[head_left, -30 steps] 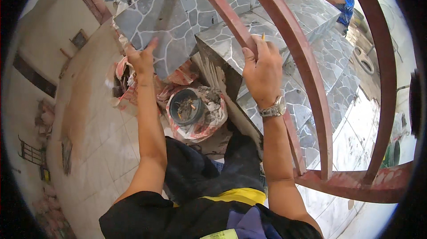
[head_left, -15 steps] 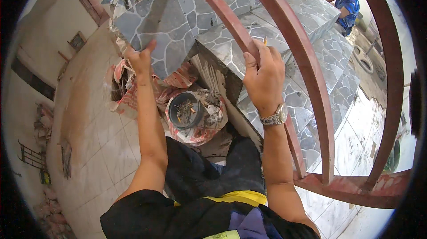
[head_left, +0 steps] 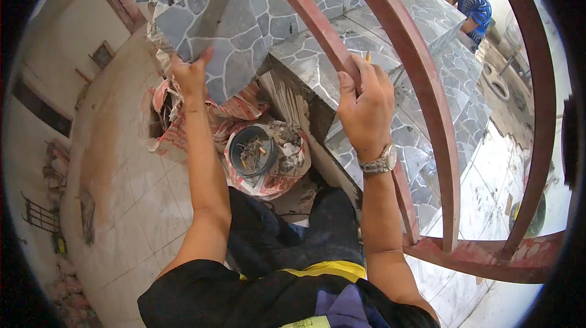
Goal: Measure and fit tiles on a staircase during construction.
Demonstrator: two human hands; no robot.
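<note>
On tile (head_left: 217,35) edge, left grip (head_left: 191,70) pinched; right grip (head_left: 355,84) wraps bar (head_left: 300,4), pencil (head_left: 368,57), clear of next bar (head_left: 431,96).

White-veined grey tile (head_left: 223,41), tilted, corner downward; reddish bar (head_left: 308,14) slanting to its right

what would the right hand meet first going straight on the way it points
Past the red bar it grips, the right hand would probably meet the stone-patterned tiled step, though depth is unclear.
</note>
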